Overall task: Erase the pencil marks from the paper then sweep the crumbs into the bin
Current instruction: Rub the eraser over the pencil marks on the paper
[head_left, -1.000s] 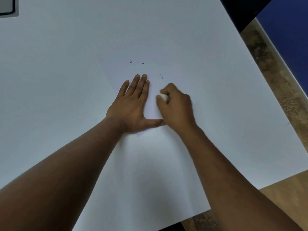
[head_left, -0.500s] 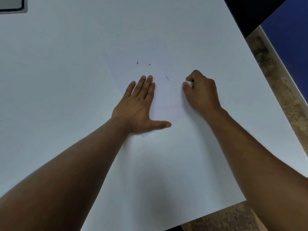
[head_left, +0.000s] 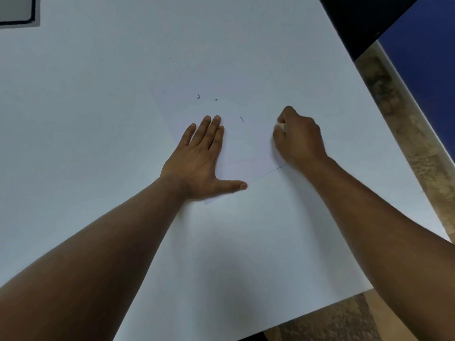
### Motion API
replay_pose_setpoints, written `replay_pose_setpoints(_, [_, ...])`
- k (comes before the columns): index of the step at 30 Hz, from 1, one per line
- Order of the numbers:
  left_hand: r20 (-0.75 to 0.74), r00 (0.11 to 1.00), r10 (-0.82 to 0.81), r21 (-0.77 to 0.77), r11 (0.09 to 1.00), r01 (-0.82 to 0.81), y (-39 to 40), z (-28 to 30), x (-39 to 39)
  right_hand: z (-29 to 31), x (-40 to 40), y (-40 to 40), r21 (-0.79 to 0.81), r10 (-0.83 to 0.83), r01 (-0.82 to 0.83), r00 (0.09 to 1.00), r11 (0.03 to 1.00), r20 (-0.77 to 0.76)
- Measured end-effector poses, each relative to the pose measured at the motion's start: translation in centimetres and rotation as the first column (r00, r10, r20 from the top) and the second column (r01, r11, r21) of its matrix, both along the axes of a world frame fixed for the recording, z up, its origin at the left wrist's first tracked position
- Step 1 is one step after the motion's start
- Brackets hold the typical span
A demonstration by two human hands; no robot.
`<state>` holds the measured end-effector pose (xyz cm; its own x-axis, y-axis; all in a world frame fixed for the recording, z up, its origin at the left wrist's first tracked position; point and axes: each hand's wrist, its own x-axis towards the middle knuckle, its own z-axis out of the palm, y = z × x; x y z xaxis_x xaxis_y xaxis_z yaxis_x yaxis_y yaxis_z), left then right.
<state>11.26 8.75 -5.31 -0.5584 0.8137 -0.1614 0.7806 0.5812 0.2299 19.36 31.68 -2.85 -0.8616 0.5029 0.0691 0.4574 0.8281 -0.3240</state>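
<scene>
On the white tabletop (head_left: 98,143), a pale rectangular sheet of paper (head_left: 248,143) is pinned flat by the left hand (head_left: 199,158), its fingers (head_left: 211,129) straight and spread. At the sheet's right edge, a small white eraser (head_left: 282,126) is pinched by the curled right hand (head_left: 299,136). Dark eraser crumbs (head_left: 216,99) lie up and to the left of that hand, nearer the left fingertips; no bin is seen.

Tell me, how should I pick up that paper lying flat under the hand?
Probably by its near corner, poking out below the left hand. The paper lies flat on the table, so come from the near side, slide a fingertip under the corner, then pinch it.
</scene>
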Motion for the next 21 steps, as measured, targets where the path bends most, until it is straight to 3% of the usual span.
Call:
replay_pose_setpoints(2, [0.005,1.0,0.001,-0.001,1.0,-0.001,0.1,0.0,-0.1,0.4,-0.2,-1.5,-0.053,0.015,-0.018,0.998,0.998,-0.062])
replay_pose_setpoints(5, [0.004,1.0,0.002,0.01,1.0,-0.002,0.1,0.0,-0.1,0.3,-0.4,-6.3,-0.119,0.182,-0.203,0.969,0.972,-0.166])
replay_pose_setpoints(8, [-0.005,1.0,-0.005,0.043,0.999,0.005,0.0,-0.2,0.0,-0.3,-0.1,-9.7,-0.075,0.349,-0.356,0.932,0.931,-0.095])
replay_pose_setpoints(14, [0.015,1.0,-0.003,-0.011,1.0,0.003,0.0,0.0,-0.1,0.0,0.9,-3.4,-0.028,0.056,-0.057,0.998,0.998,-0.026])
replay_pose_setpoints(21, [0.042,0.992,-0.115,0.012,0.993,0.115,-2.0,0.3,-0.2,-0.6,0.8,-3.1,-0.048,0.067,-0.069,0.997,0.996,-0.029])
